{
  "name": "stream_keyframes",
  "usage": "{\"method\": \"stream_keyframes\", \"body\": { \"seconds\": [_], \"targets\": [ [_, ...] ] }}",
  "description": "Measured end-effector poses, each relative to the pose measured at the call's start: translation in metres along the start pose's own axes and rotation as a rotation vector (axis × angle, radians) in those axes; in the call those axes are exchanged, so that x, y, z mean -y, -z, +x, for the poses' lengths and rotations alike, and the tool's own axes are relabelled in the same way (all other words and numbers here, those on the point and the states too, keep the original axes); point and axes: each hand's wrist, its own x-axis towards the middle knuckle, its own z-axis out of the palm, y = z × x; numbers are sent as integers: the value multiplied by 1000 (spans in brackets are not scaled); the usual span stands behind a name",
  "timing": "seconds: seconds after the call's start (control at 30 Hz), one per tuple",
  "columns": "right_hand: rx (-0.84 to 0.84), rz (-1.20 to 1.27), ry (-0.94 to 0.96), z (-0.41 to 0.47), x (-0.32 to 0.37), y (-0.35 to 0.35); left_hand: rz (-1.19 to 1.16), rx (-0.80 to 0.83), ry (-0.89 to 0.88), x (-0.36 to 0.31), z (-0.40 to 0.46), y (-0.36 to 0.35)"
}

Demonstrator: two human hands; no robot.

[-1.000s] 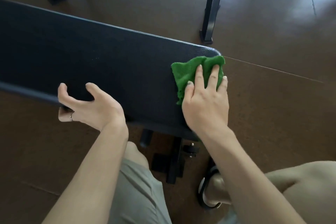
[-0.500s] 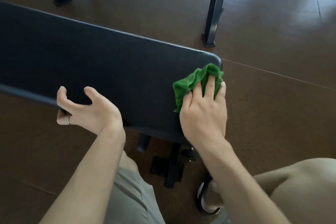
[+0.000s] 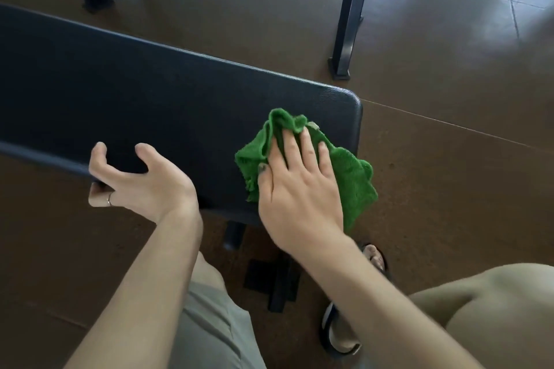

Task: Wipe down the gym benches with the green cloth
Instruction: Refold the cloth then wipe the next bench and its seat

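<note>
Beyond the bench stands another bench's leg; right hand presses flat on the cloth, left hand clasps the near edge.

Brown floor with seams, light glaring at upper right.

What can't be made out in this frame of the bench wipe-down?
Head view only:
- Bench pad: its left end is cut off by the frame edge.
- Green cloth: the middle is hidden under the right hand.
- Left hand: fingertips hidden under the pad's near edge.
- Second bench: top cut off.
</note>
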Motion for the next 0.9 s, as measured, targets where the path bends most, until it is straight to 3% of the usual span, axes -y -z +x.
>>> {"method": "stream_keyframes", "body": {
  "seconds": [0.27, 0.33, 0.47, 0.57, 0.73, 0.9],
  "targets": [
    [12, -97, -53, 159, -35, 11, -25, 4, 0, 0, 1, -4],
    [14, -91, -55, 144, -21, 6, -25, 5, 7, -2, 0, -4],
    [-8, -90, 244, 74, 31, -13, -26, -2, 5, -5, 2, -5],
    [34, -87, 325, 68, 47, -15, -64, -34, 28, -8, 3, -5],
    [18, -101, 420, 4, 41, -22, -120, 35, 160, -17, 7, 3],
    [-107, -357, 456, -39, -12, -26, -142, 106, 208, -19, 7, 9]
  ]
}}
